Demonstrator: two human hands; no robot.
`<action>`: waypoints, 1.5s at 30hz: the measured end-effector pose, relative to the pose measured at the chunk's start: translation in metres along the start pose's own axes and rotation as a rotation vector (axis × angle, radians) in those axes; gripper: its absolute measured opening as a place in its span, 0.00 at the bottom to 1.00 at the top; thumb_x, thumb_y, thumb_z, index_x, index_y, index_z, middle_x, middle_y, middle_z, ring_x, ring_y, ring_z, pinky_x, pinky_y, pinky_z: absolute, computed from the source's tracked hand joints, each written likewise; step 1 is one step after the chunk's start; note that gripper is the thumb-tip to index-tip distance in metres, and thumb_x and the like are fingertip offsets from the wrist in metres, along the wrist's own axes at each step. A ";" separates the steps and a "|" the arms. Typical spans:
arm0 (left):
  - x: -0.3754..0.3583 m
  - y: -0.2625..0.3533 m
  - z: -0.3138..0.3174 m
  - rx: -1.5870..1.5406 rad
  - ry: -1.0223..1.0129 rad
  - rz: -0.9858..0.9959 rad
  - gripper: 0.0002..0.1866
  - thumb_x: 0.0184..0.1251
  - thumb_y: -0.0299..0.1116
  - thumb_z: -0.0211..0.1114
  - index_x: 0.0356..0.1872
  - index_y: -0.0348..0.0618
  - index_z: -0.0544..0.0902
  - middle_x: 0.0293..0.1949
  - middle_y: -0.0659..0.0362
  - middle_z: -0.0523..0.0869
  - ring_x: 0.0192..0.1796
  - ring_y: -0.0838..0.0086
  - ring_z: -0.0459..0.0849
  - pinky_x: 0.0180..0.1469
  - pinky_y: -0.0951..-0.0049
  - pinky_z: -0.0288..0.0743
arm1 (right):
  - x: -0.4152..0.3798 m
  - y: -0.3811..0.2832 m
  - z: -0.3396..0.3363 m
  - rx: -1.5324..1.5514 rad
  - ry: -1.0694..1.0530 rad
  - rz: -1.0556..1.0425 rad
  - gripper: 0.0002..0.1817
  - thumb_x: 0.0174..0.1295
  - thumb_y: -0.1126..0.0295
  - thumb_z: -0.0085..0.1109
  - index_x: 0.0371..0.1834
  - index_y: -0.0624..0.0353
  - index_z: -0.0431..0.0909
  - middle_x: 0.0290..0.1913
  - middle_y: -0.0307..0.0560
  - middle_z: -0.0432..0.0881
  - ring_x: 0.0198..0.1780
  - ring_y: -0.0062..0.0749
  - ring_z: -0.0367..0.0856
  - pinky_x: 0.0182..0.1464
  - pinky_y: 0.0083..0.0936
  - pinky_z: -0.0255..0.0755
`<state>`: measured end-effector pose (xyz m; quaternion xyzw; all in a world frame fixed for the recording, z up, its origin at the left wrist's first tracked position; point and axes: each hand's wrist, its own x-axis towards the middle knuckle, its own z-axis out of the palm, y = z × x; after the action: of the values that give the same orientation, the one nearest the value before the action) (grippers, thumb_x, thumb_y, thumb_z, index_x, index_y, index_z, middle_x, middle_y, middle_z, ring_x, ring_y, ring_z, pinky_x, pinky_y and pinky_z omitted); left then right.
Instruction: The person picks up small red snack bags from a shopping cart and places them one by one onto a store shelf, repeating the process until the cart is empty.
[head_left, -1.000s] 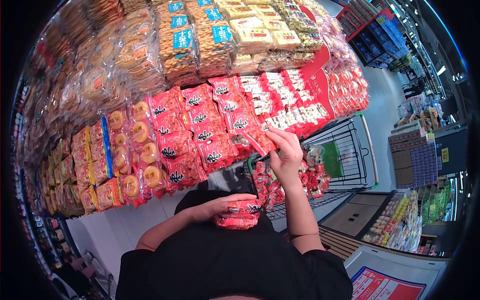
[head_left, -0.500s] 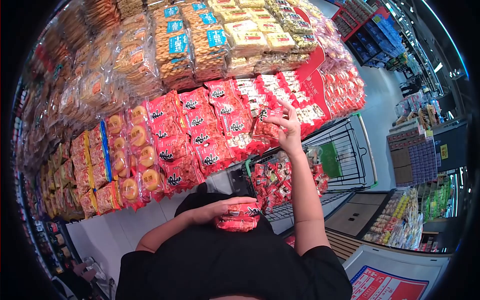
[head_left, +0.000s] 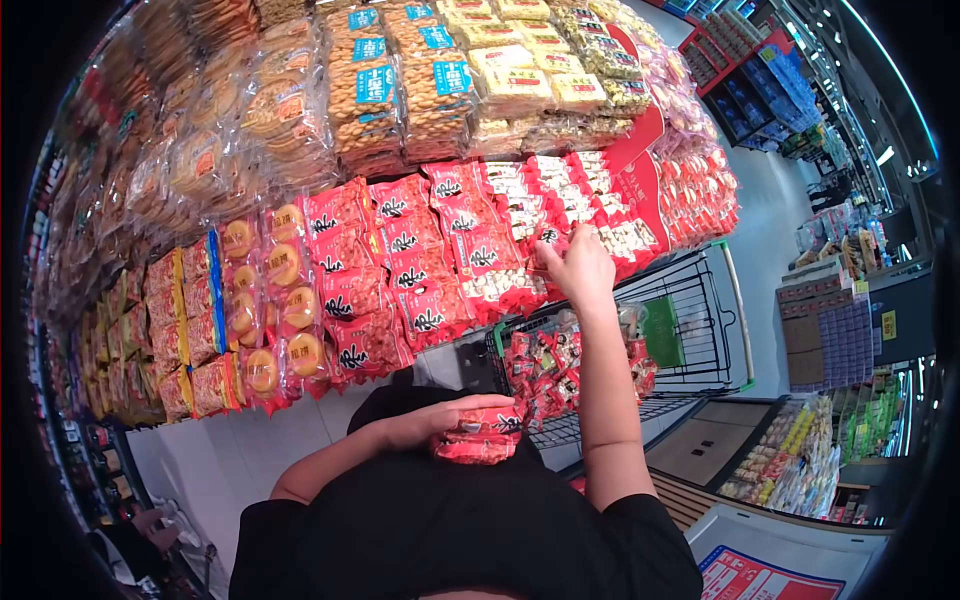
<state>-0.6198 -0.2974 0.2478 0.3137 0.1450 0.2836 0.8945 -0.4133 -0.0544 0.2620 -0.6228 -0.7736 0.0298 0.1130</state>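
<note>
Against my body, my left hand (head_left: 420,422) is wrapped round several stacked red snack packets (head_left: 480,435) with dark lettering. My right hand (head_left: 582,268) reaches over the front of the display, its fingers closed on a small red packet (head_left: 550,240) that is mostly covered by the hand. Around it lie white-and-red packets (head_left: 572,190). Left of them are rows of larger red packets (head_left: 402,243) with black characters. Below the right forearm, a wire shopping cart (head_left: 705,300) holds many loose red packets (head_left: 540,365).
Behind the red packets rise stacks of bagged snacks (head_left: 375,90). A red sign panel (head_left: 640,185) stands among the goods. Cartons (head_left: 825,325) and shelves line the right side. A wooden cabinet (head_left: 705,440) is beside the cart.
My right hand has lowered onto the display, and the packet it held up is now down among the white-and-red ones. The view has shifted slightly. My left hand remains round its packets.
</note>
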 end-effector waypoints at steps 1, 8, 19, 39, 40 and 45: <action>0.000 0.000 0.000 0.000 0.001 -0.001 0.55 0.66 0.71 0.58 0.81 0.41 0.51 0.76 0.51 0.65 0.76 0.66 0.67 0.78 0.63 0.57 | -0.002 -0.008 0.005 -0.043 0.000 0.004 0.35 0.55 0.42 0.71 0.46 0.67 0.74 0.43 0.63 0.83 0.45 0.57 0.86 0.48 0.46 0.80; 0.001 -0.003 -0.004 0.022 0.004 0.006 0.55 0.66 0.70 0.58 0.81 0.41 0.51 0.76 0.51 0.65 0.77 0.67 0.66 0.78 0.64 0.57 | 0.017 -0.016 0.015 -0.052 -0.124 0.135 0.37 0.47 0.49 0.75 0.51 0.69 0.75 0.48 0.65 0.82 0.50 0.56 0.84 0.54 0.43 0.80; -0.001 0.001 -0.002 0.021 -0.026 0.013 0.54 0.67 0.69 0.58 0.82 0.41 0.50 0.76 0.50 0.66 0.77 0.66 0.67 0.78 0.63 0.57 | 0.002 -0.019 -0.021 0.271 -0.024 -0.118 0.23 0.41 0.74 0.73 0.38 0.60 0.70 0.41 0.56 0.84 0.41 0.50 0.82 0.46 0.39 0.77; 0.004 -0.002 -0.002 -0.168 0.075 -0.053 0.50 0.70 0.62 0.60 0.81 0.42 0.49 0.76 0.51 0.65 0.75 0.63 0.70 0.76 0.61 0.63 | -0.054 -0.029 0.010 0.394 -0.194 -0.769 0.36 0.53 0.76 0.67 0.69 0.58 0.71 0.75 0.56 0.67 0.76 0.57 0.63 0.76 0.47 0.60; 0.005 -0.001 -0.001 -0.167 0.077 -0.052 0.50 0.70 0.62 0.60 0.81 0.42 0.49 0.76 0.51 0.65 0.75 0.63 0.70 0.76 0.61 0.63 | -0.056 -0.029 0.011 0.335 -0.181 -0.788 0.36 0.55 0.74 0.67 0.71 0.57 0.69 0.76 0.57 0.66 0.77 0.56 0.62 0.76 0.47 0.60; 0.006 -0.006 -0.004 -0.226 0.096 -0.013 0.40 0.78 0.53 0.52 0.81 0.43 0.51 0.76 0.52 0.65 0.75 0.65 0.71 0.76 0.62 0.64 | -0.069 -0.037 0.008 0.187 -0.175 -0.777 0.37 0.60 0.67 0.67 0.75 0.54 0.66 0.77 0.56 0.64 0.78 0.55 0.60 0.76 0.50 0.58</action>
<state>-0.6140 -0.2955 0.2407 0.1962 0.1567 0.3068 0.9181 -0.4365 -0.1290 0.2521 -0.2662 -0.9520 0.1079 0.1057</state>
